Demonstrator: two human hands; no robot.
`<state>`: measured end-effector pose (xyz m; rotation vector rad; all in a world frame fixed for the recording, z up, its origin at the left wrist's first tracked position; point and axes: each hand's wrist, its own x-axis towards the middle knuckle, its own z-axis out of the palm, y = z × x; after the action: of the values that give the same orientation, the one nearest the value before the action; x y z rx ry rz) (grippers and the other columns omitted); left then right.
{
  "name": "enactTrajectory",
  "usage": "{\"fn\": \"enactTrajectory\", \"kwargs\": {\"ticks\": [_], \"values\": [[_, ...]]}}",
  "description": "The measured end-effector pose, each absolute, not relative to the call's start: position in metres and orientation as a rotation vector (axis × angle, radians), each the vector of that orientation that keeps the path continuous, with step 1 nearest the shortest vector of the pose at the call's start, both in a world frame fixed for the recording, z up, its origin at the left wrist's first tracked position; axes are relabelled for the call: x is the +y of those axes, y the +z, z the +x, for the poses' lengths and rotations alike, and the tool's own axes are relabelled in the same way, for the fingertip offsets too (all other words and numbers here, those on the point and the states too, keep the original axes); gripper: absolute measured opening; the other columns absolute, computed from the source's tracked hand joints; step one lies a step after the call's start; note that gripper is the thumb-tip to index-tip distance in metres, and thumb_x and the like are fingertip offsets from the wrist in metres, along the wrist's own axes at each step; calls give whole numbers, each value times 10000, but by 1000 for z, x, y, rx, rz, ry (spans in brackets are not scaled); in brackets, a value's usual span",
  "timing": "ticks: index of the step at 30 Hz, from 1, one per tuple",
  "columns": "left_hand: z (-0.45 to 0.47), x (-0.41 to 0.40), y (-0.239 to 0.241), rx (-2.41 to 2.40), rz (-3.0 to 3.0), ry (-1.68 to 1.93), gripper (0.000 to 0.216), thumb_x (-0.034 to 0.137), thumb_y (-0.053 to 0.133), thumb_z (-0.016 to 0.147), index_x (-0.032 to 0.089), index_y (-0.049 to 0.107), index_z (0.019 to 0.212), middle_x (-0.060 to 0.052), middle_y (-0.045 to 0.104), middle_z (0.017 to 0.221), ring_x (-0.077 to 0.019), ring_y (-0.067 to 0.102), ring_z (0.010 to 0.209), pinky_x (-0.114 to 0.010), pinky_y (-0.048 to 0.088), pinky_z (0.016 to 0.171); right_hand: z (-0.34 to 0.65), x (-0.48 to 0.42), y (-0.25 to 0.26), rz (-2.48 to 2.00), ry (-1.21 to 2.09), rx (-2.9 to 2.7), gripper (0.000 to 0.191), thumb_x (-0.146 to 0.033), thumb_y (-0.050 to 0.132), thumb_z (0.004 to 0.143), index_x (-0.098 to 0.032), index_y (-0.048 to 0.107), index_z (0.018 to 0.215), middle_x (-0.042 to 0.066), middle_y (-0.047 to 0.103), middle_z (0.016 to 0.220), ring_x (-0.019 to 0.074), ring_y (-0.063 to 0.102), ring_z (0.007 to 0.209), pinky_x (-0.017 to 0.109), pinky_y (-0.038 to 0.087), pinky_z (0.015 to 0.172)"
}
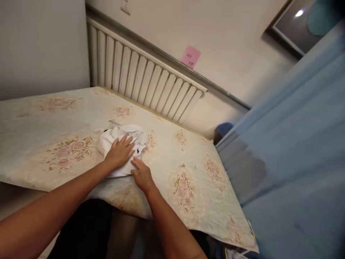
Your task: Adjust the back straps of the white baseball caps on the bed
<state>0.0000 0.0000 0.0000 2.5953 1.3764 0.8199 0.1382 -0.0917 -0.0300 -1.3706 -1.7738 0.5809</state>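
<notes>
A small white garment, folded into a compact bundle with a tiny dark logo on it, lies on the pale floral mattress. My left hand rests flat on top of it, fingers stretched out and slightly spread. My right hand sits at the bundle's near right edge, fingers touching the cloth and the mattress; whether it pinches the fabric I cannot make out.
A white ribbed radiator runs along the wall behind the mattress, with a pink sticky note above it. A blue sheet fills the right side. The mattress's near edge overhangs a dark gap by my legs.
</notes>
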Motion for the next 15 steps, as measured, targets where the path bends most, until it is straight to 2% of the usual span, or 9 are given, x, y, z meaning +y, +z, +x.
{"fn": "enactTrajectory", "kwargs": {"ticks": [3,5,7,8,10,12,13,15], "values": [[-2,-12,-13,1434,2577,913,361,254,417,887,170,589,1193,-143,397,1489,-305,197,1430,-517,124,1131,158,-129,-47,-1489,687,-1552,347,-146,611,740,-217,685,1071,48,699,1165,196,632,1082,326,481,952],[5,-31,-15,1423,2489,1003,359,262,427,880,139,579,1181,-180,401,1477,-329,190,1430,-533,146,1122,175,-159,-55,-1547,667,-1444,212,-167,586,756,-202,710,925,36,749,942,189,678,886,309,510,836],[19,-54,-13,1304,2357,1024,343,325,430,880,137,594,1115,-190,496,1396,-337,287,1391,-513,207,1108,193,-187,-53,-1587,648,-1348,135,-202,558,778,-194,678,715,3,715,699,167,660,702,272,503,696],[28,-65,-10,1226,2270,989,347,386,432,880,147,604,1063,-179,577,1305,-327,410,1314,-475,283,1077,202,-198,-49,-1603,643,-1297,192,-230,533,800,-192,640,645,-11,674,606,154,636,618,254,485,623],[49,-84,-6,1153,2122,918,427,499,327,903,173,603,901,-119,709,960,-263,653,930,-388,469,859,220,-215,-36,-1620,614,-1198,288,-297,482,844,-192,582,595,-25,623,541,134,600,540,234,451,555],[69,-95,-4,1128,1806,867,547,574,191,906,187,564,803,-54,677,699,-196,623,590,-324,482,623,238,-225,-19,-1608,558,-1109,350,-363,434,876,-197,548,590,-34,592,532,120,573,519,227,446,559],[79,-98,-4,1140,1695,843,585,600,148,897,194,546,763,-32,645,630,-179,577,510,-306,454,557,247,-226,-12,-1586,526,-1060,379,-397,416,889,-199,534,588,-37,574,527,116,560,514,226,449,566],[94,-102,-9,1206,1637,789,617,633,128,879,205,522,675,-15,592,555,-172,534,482,-294,417,532,263,-226,-3,-1510,495,-902,414,-469,421,890,-202,514,588,-42,546,518,111,538,499,224,448,557]]}}
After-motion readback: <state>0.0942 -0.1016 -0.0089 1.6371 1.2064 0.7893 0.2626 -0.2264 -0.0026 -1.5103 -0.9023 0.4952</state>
